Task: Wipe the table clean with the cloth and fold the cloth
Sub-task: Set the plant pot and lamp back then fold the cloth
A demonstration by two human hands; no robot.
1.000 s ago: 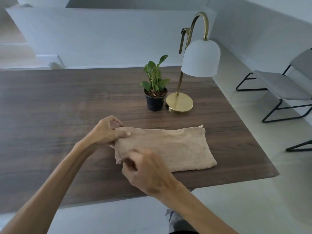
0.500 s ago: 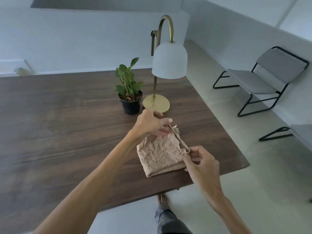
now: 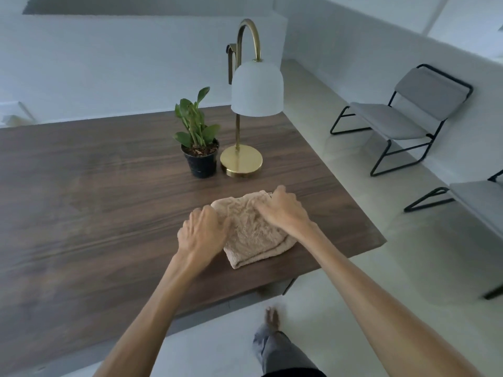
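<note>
The cloth [image 3: 253, 232] is lying folded on the table [image 3: 81, 213] near its right front corner. The left hand [image 3: 202, 235] is resting on the cloth's left edge, the right hand [image 3: 280, 209] on its far right part. Behind it, toward the right edge, the potted plant [image 3: 200, 151] is standing just left of the lamp [image 3: 245, 137], perhaps touching its base.

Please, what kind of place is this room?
Probably a home living area or a small lounge, though I cannot be sure. A dark wooden table holds a brass lamp and a potted plant, and grey chairs stand along a plain white wall.
</note>
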